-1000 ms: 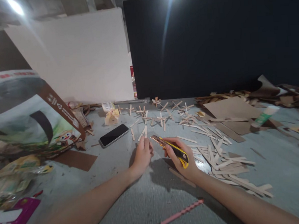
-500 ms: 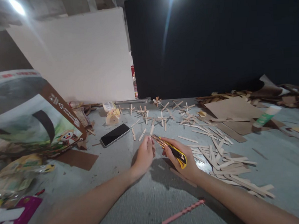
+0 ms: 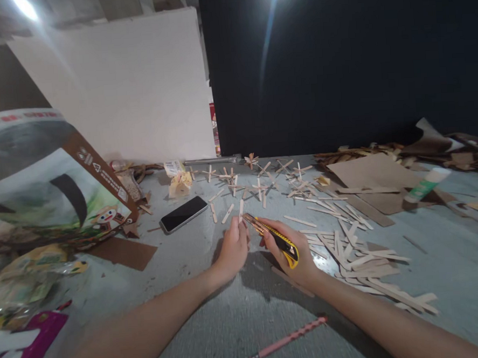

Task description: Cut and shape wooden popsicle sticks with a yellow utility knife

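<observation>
My left hand (image 3: 234,248) is closed, pinching a small wooden craft stick (image 3: 241,208) that points away from me. In my right hand (image 3: 290,251) is a yellow and black utility knife (image 3: 281,243), its blade end against or very close to the stick beside my left fingertips. Whether the blade touches the wood I cannot tell. Two short stick pieces (image 3: 227,214) lie just beyond my left hand. Farther back stand several sticks joined into crosses (image 3: 259,189). Right of the knife spreads a loose pile of craft sticks (image 3: 370,271).
A phone (image 3: 183,215) lies left of my hands, a pink pencil (image 3: 287,341) near the front. Brown cardboard (image 3: 372,173) and a glue stick (image 3: 428,184) are at the right. A large printed bag (image 3: 56,179) and a purple object (image 3: 38,340) sit left. White and black boards (image 3: 337,65) stand behind.
The stick in my left hand now points more upright, and that hand has turned slightly. My right hand and the knife are almost where they were.
</observation>
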### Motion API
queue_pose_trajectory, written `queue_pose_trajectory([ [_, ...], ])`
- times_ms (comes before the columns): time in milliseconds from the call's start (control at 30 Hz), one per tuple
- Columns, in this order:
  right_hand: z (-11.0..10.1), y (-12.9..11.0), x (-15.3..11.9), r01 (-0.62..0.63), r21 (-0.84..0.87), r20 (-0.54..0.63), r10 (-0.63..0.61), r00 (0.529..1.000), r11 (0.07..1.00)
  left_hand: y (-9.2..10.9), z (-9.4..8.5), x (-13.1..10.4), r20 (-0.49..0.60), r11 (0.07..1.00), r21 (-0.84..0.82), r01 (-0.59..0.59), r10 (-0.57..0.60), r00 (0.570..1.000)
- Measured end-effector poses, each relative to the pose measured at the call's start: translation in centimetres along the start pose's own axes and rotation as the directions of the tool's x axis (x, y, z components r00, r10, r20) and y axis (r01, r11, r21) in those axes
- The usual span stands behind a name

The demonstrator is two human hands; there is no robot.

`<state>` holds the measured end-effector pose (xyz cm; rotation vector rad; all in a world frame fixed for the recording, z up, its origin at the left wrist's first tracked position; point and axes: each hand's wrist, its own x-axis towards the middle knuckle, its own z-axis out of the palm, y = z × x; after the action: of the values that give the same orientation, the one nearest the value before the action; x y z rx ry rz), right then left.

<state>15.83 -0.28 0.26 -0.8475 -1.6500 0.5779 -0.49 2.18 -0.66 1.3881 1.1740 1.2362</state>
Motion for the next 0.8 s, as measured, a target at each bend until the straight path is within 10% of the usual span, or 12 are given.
queue_pose_trajectory([
  [800,-0.07,0.35,-0.41,0.055,0.013,0.019,-0.055,0.998,0.998,-0.09,-0.04,0.00,0.027,0.999,0.029,-0.026,0.025,0.999],
])
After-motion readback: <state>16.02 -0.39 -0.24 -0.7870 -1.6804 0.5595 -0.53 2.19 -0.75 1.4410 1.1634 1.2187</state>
